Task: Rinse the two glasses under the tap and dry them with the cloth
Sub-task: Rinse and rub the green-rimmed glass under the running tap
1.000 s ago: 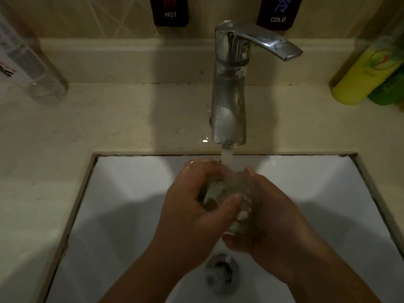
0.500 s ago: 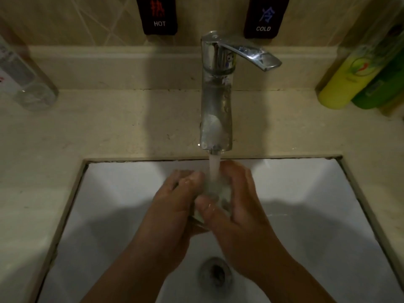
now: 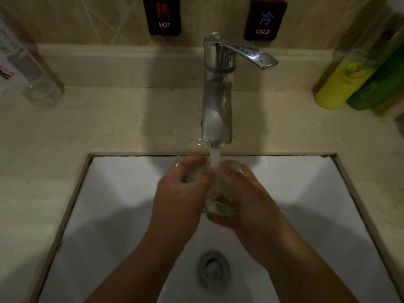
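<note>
Held the glass [image 3: 219,193] under the tap [image 3: 217,90] stream at 12 o'clock over the sink [image 3: 122,206], right hand [image 3: 251,204] wrapped round it, left hand [image 3: 181,193] curled at its 9 o'clock side; best turned slowly, gripped firmly since probably slippery

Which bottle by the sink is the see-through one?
The clear plastic bottle at the far left of the counter. The other two, on the right, are coloured: a yellow bottle and a green bottle.
</note>
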